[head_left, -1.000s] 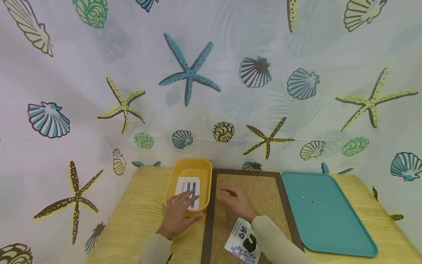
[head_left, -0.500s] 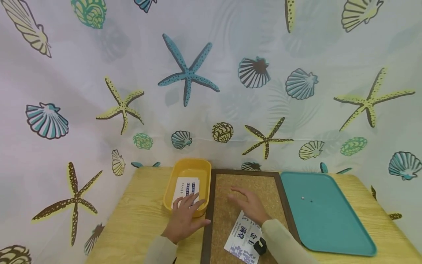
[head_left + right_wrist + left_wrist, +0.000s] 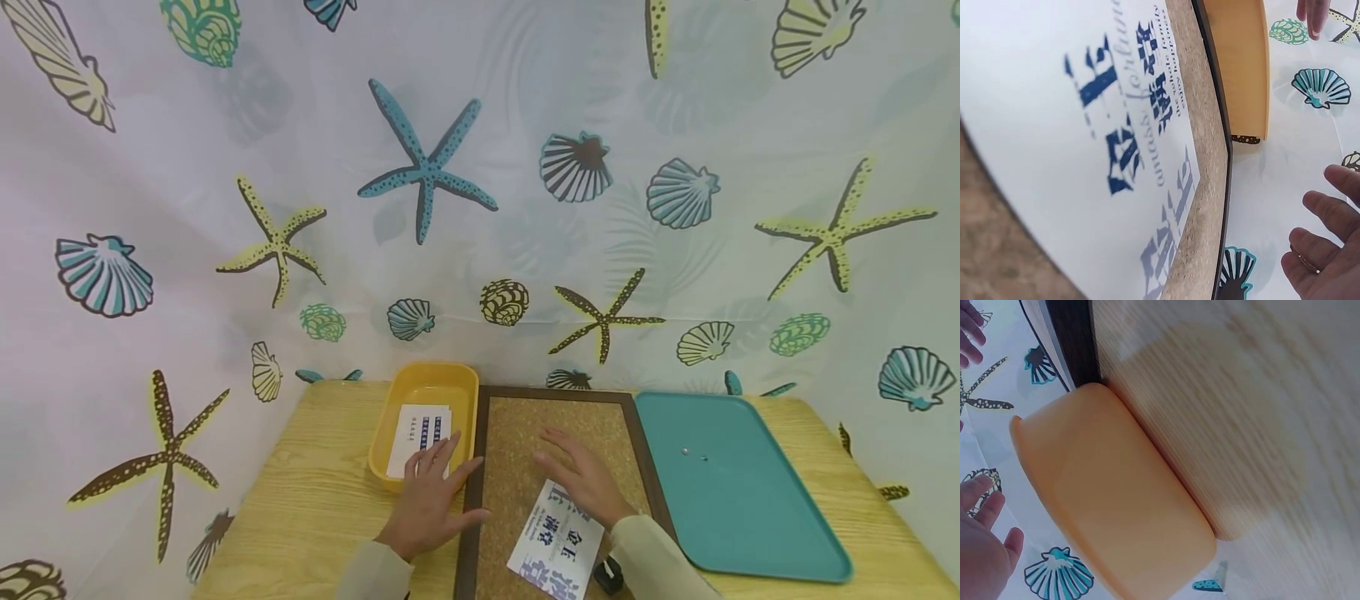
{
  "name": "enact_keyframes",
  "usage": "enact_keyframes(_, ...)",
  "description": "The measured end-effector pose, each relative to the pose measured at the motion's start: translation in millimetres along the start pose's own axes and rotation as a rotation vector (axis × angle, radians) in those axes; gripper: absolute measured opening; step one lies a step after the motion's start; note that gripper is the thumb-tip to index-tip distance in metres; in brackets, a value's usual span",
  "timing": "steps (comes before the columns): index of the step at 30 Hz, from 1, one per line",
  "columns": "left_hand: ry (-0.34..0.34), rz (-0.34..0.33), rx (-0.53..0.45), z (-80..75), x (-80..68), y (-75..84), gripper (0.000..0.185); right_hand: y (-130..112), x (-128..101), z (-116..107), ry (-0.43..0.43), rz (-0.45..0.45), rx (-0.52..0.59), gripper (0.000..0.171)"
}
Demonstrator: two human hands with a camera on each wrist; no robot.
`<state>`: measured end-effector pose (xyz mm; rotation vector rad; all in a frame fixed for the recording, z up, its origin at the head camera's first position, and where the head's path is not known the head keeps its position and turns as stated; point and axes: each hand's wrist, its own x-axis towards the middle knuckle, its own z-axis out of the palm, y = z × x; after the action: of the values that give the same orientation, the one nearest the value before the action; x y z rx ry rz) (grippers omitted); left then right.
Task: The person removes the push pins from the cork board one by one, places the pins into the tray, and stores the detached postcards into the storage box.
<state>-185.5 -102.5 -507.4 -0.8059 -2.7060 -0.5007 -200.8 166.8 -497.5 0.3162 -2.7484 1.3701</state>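
Observation:
My left hand (image 3: 433, 493) lies flat with its fingers spread over the near rim of the yellow bin (image 3: 459, 392) and the board's dark frame. It holds nothing. White cards with blue print (image 3: 417, 428) lie inside the bin. My right hand (image 3: 582, 477) is stretched flat over the cork board (image 3: 555, 421), its heel at the far edge of a white card with blue characters (image 3: 553, 543). In the right wrist view that card (image 3: 1079, 131) fills the frame, with straight fingers (image 3: 1329, 234) beyond it. The left wrist view shows the bin's outer wall (image 3: 1116, 506).
A teal tray (image 3: 750, 517) lies right of the board with two small pins (image 3: 694, 455) on it. The wooden table (image 3: 315, 500) ends near a sea-shell curtain (image 3: 450, 208) that hangs behind and to both sides.
Both hands drew back toward me. The left hand came off the cards in the bin to its near rim. The right hand slid right, uncovering more of the white card.

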Motion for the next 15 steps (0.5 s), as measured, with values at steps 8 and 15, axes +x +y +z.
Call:
enact_keyframes(8, -0.054, 0.004, 0.021, -0.2, 1.7, 8.2, 0.073, 8, -7, -5, 0.017, -0.018, -0.121, 0.056)
enact_keyframes(15, -0.099, 0.021, -0.008, -0.7, 2.5, 14.6, 0.073, 15, -14, -10, -0.005, 0.019, -0.196, 0.061)
